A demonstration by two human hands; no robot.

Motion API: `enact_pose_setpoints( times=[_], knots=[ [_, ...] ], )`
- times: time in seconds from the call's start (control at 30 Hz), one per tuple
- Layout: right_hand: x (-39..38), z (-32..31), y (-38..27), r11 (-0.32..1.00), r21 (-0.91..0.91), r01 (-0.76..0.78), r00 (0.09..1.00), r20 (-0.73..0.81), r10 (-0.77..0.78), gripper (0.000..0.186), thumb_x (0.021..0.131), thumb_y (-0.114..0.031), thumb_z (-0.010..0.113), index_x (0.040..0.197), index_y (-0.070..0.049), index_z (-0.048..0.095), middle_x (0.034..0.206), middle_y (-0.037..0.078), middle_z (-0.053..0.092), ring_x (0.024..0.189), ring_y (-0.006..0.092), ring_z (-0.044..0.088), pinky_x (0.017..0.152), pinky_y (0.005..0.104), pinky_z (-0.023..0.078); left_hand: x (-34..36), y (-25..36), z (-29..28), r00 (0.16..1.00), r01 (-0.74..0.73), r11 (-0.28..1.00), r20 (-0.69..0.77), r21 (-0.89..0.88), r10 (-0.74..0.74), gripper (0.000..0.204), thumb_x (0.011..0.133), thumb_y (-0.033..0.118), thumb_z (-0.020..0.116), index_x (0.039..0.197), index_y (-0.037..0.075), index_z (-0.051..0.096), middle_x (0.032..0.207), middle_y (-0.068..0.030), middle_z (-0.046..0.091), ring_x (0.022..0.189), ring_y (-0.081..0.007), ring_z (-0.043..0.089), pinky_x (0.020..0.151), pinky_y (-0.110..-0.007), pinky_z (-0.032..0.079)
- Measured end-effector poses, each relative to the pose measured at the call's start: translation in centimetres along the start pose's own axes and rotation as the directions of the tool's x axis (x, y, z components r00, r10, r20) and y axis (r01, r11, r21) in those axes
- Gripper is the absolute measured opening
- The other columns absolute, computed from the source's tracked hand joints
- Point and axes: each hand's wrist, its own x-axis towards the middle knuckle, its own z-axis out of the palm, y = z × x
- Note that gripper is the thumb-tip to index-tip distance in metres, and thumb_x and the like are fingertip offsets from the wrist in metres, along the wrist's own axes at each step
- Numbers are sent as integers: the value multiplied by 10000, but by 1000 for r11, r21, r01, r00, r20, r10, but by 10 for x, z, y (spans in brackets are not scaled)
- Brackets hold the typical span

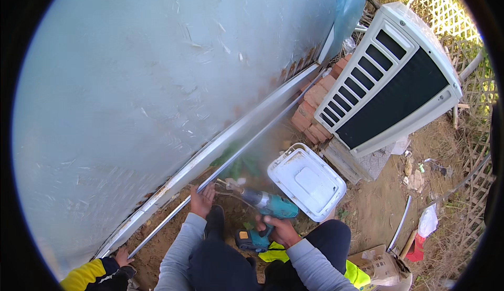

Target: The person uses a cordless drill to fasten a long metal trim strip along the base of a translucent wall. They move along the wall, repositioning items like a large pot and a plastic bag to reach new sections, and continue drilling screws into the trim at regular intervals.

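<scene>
My left hand [201, 202] is closed around a thin silvery metal tube [241, 151], which runs slantwise along the foot of a pale sheeted wall. In my right hand [282, 231] is the handle of a teal cordless drill [278, 206], with its battery low on the left. The drill's front end points left, towards the tube near my left hand; its tip is blurred. Farther down the tube, at the lower left, another person's hand [123, 257] in a yellow and black sleeve is at the tube's near end.
The pale sheeted wall [147, 81] with a white bottom rail [231, 128] fills the left. Right of the drill lies a white plastic lid [310, 181]. Beyond stand stacked bricks [317, 97] and a white outdoor air-conditioner unit [391, 81]. A torn cardboard box [375, 265] lies at the lower right.
</scene>
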Motion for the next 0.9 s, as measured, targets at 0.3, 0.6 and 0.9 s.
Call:
enact_pose_setpoints(
  times=[0.3,0.6,0.9],
  knots=[
    [-4,17,-18,994,93,60,997,43,-64,308,927,-164,731,1186,-19,649,935,91,659,790,200,603,761,377,515,-21,36,53,996,-88,995,28,55,87,449,1032,304,451,1328,-25,530,1286,-233,661,1176,-343,670,1048,-463,548],
    [7,-29,-36,973,161,168,983,-97,-154,400,926,-177,726,1283,-52,596,1043,83,660,777,212,585,758,409,507,20,49,58,996,-87,996,29,-11,87,524,1057,323,464,1405,-66,418,1389,-284,591,1264,-358,629,1065,-462,543],
    [6,-74,-58,967,119,226,946,-265,-189,406,933,-208,736,1287,-81,583,1036,55,647,754,176,559,751,394,495,54,33,62,995,-100,995,-11,-17,100,431,1040,300,563,1301,-41,536,1285,-229,646,1212,-298,648,1031,-407,570]
  ],
)
